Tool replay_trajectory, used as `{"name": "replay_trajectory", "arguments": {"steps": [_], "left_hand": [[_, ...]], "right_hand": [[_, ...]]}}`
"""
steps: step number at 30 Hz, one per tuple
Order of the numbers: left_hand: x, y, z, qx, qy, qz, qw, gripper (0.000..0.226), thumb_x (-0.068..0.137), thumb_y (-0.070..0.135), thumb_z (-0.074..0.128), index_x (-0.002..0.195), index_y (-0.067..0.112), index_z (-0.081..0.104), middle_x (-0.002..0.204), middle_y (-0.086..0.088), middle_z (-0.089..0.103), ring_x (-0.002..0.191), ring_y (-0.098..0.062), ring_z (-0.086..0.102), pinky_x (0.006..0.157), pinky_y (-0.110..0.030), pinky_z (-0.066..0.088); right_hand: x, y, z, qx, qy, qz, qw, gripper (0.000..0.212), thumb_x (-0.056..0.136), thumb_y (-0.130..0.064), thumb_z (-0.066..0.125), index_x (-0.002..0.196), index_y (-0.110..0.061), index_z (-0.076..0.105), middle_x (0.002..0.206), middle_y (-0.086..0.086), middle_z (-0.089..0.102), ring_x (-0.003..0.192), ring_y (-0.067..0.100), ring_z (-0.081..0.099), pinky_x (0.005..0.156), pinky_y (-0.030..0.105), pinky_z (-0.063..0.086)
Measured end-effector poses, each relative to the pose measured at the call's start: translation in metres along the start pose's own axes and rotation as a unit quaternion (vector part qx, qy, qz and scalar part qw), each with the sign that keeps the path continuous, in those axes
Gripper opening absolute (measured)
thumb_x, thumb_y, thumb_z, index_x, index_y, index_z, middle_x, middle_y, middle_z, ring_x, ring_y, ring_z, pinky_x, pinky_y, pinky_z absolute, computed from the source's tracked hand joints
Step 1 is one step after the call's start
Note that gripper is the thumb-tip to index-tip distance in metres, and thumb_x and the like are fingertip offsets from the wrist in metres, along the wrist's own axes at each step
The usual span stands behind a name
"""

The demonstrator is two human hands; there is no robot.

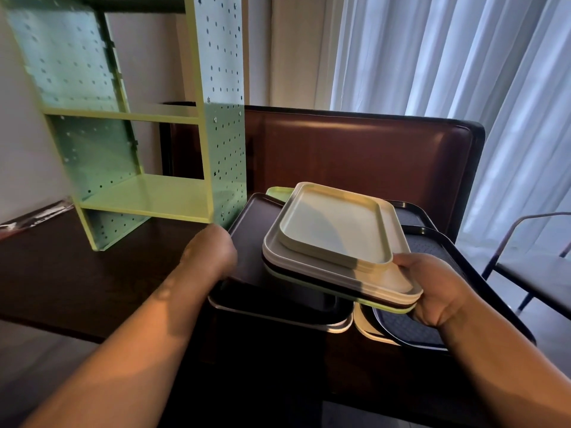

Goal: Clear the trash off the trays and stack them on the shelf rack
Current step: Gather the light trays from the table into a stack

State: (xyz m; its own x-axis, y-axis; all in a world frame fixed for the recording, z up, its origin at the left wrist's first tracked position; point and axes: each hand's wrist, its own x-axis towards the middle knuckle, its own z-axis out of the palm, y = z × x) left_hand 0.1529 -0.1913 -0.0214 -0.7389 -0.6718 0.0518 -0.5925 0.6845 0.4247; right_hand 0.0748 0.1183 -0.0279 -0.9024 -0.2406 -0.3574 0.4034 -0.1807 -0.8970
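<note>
Dim room, head view looking down across a dark tabletop [77,282].

Right hand [438,288]: grip closed on the near right corner of a tilted stack of trays [333,251], thumb on top, fingers under the edge. Stack from the top: a small pale tray [332,225], a larger white tray [398,276] beneath it, then a dark layer and a light green tray edge [380,305] at the bottom. The far end of the green one peeks out behind the stack. The held end sits raised; whether the far end rests on the trays below, cannot tell.

Left hand [210,251]: blurred, at the left edge of a dark tray [247,242] that lies under the held stack. Fingers hidden past the knuckles; cannot tell whether the grip is wide or closed on anything.

Under and around: another dark tray with a pale rim [278,316] at the near edge of the tabletop; to the right, a black textured tray [432,251] overlapping a white one [366,330]. No trash visible on the top tray.

Shelf rack [139,125]: pale green, perforated side panels, standing on the tabletop to the left, just beside the tray pile. Its lower shelf [148,196] and middle shelf carry nothing.

Behind: brown padded seat back [355,156], white curtains [448,57]. A dark metal chair [531,267] on the right.
</note>
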Motion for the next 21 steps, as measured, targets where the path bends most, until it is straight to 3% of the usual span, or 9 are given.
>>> {"name": "replay_trajectory", "arguments": {"steps": [2,5,6,8,9,13,16,18,21], "left_hand": [[-0.002,-0.007,-0.011,-0.131,-0.016,0.003,0.991,0.024,0.095,0.011,0.053,0.098,-0.008,0.067,0.099,-0.033,0.071,0.075,-0.042,0.068,0.050,-0.029,0.041],[-0.015,-0.007,-0.017,-0.325,-0.052,-0.024,0.944,0.020,0.101,0.011,0.050,0.094,0.003,0.066,0.076,-0.027,0.067,0.036,-0.025,0.059,0.029,-0.016,0.035],[-0.020,-0.004,-0.017,-0.402,-0.077,-0.037,0.912,0.018,0.102,0.008,0.048,0.094,0.006,0.064,0.075,-0.022,0.065,0.037,-0.020,0.058,0.030,-0.017,0.040],[-0.023,0.000,-0.013,-0.523,-0.111,-0.059,0.843,0.016,0.101,0.003,0.047,0.103,0.006,0.063,0.085,-0.017,0.066,0.061,-0.022,0.066,0.041,-0.029,0.055],[-0.024,0.000,-0.011,-0.551,-0.115,-0.058,0.825,0.016,0.101,0.004,0.048,0.109,0.007,0.062,0.090,-0.016,0.068,0.069,-0.024,0.068,0.046,-0.035,0.059],[-0.029,0.001,-0.007,-0.589,-0.095,-0.038,0.801,0.013,0.102,0.008,0.051,0.110,0.009,0.061,0.088,-0.015,0.069,0.073,-0.026,0.067,0.062,-0.036,0.057],[-0.036,0.008,0.003,-0.603,-0.080,-0.035,0.793,0.020,0.102,0.010,0.051,0.118,0.005,0.062,0.089,-0.017,0.070,0.073,-0.027,0.068,0.062,-0.034,0.048],[-0.042,0.015,0.007,-0.637,-0.080,-0.059,0.764,0.023,0.100,0.007,0.051,0.119,0.002,0.064,0.094,-0.022,0.071,0.079,-0.031,0.070,0.064,-0.035,0.052],[-0.050,0.030,0.011,-0.674,-0.103,-0.052,0.730,0.020,0.096,0.004,0.057,0.111,-0.002,0.069,0.088,-0.019,0.074,0.076,-0.032,0.071,0.056,-0.035,0.059]], "right_hand": [[0.003,0.000,0.002,0.001,-0.012,0.002,1.000,0.031,0.100,-0.009,0.050,0.127,0.005,0.060,0.113,0.026,0.073,0.101,0.040,0.073,0.074,0.054,0.063],[0.005,-0.003,0.009,-0.002,-0.023,0.000,1.000,0.033,0.100,-0.010,0.050,0.128,0.005,0.059,0.116,0.026,0.072,0.105,0.040,0.071,0.081,0.053,0.061],[0.005,-0.005,0.012,-0.003,-0.023,-0.002,1.000,0.033,0.099,-0.010,0.050,0.127,0.005,0.060,0.116,0.026,0.073,0.104,0.040,0.072,0.081,0.053,0.060],[0.006,-0.009,0.016,-0.006,-0.020,-0.004,1.000,0.032,0.098,-0.011,0.052,0.126,0.004,0.060,0.115,0.026,0.073,0.104,0.040,0.071,0.086,0.054,0.057],[0.006,-0.011,0.017,-0.010,-0.018,-0.004,1.000,0.032,0.098,-0.011,0.052,0.126,0.003,0.059,0.116,0.026,0.073,0.105,0.041,0.071,0.089,0.055,0.056],[0.002,-0.017,0.015,-0.016,-0.015,0.000,1.000,0.033,0.099,-0.012,0.051,0.128,0.002,0.057,0.119,0.026,0.071,0.111,0.042,0.069,0.094,0.057,0.054],[0.000,-0.018,0.011,-0.016,-0.012,-0.005,1.000,0.034,0.098,-0.014,0.053,0.128,0.001,0.059,0.118,0.025,0.072,0.109,0.042,0.070,0.096,0.059,0.053],[-0.002,-0.020,0.008,-0.015,-0.007,-0.018,1.000,0.031,0.097,-0.014,0.056,0.124,0.001,0.060,0.115,0.024,0.073,0.107,0.043,0.070,0.096,0.061,0.053],[-0.009,-0.025,0.005,-0.008,-0.014,-0.027,0.999,0.026,0.100,-0.015,0.053,0.121,0.001,0.060,0.117,0.025,0.072,0.110,0.042,0.069,0.097,0.059,0.052]]}}
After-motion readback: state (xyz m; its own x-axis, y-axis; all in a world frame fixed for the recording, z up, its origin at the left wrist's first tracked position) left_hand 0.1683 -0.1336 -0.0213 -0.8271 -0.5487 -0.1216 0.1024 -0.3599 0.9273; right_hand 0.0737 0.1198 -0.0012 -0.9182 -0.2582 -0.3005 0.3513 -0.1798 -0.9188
